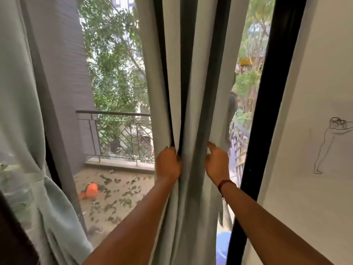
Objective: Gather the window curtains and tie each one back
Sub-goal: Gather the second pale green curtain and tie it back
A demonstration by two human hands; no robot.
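Observation:
A pale green curtain (193,92) hangs in folds down the middle of the window. My left hand (168,163) grips its left folds at waist height, fingers curled into the cloth. My right hand (216,162) is on the curtain's right edge, the index finger raised; the other fingers are hidden behind the fabric. A second pale green curtain (21,115) hangs at the far left, bunched and held by a matching tie-back band (38,177).
A black window frame (267,104) stands just right of my right hand, with a white wall (313,73) bearing a line drawing beyond it. Outside lies a balcony floor (118,190) strewn with leaves, an orange object (91,190), and a metal railing (114,134).

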